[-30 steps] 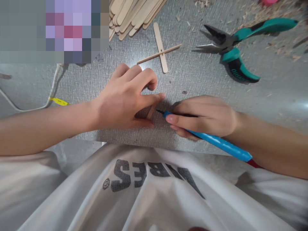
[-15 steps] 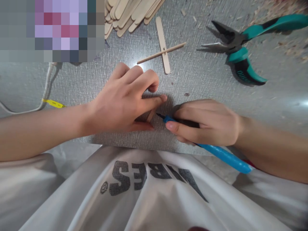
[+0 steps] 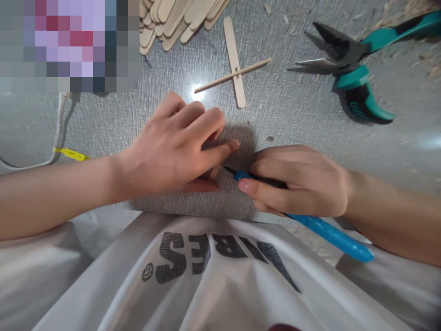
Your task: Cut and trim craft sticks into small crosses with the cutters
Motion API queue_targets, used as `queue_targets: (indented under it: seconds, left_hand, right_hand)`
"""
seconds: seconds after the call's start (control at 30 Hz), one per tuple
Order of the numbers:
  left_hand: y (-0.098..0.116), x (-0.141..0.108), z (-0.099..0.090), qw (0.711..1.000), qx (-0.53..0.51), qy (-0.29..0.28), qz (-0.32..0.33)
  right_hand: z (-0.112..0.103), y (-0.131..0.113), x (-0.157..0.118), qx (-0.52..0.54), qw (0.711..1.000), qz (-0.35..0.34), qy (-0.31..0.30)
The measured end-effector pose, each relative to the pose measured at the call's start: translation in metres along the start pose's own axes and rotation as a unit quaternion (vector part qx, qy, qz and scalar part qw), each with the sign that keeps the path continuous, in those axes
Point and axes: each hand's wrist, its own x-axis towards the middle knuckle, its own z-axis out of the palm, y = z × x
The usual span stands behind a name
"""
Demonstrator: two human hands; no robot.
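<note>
On the left side of the picture, a white cord (image 3: 59,124) with a yellow tag (image 3: 72,153) is lying on the table (image 3: 282,108). Next, in the middle left, the person's left hand (image 3: 179,145) is keeping its pointing finger and thumb around a small wood piece (image 3: 214,173). It seems to be holding the piece down, but the hand is hiding part of it. The finger is now sitting closer to the thumb than a second ago, so less wood is showing.

At the top, a pile of flat sticks (image 3: 186,20) is running off the edge. Just right of it, a thin stick (image 3: 253,67) is lying across one flat stick (image 3: 231,43).

Right of the middle, the right hand (image 3: 299,181) is gripping a blue tool (image 3: 332,236) like a pen. Its dark tip is still pointing just beside the wood piece; nobody can tell if they are touching. So the work seems to be staying in one spot.

In the upper right, open pliers (image 3: 356,53) are now poking out of the picture because the view is shifting.
</note>
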Motion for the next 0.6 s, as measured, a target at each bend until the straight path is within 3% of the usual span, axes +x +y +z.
queue_targets:
  seconds: [0.13, 0.47, 0.6]
  left_hand:
    - [0.003, 0.007, -0.005, 0.999, 0.02, -0.033, -0.01]
    - [0.004, 0.008, -0.007, 0.995, 0.083, -0.053, 0.022]
    - [-0.001, 0.007, -0.004, 0.988, 0.127, -0.076, 0.051]
  right_hand:
    - [0.005, 0.0, 0.001, -0.039, 0.997, -0.022, 0.061]
    - [0.012, 0.006, -0.002, -0.101, 0.985, -0.09, 0.105]
    - [0.002, 0.014, 0.004, -0.146, 0.958, -0.221, 0.109]
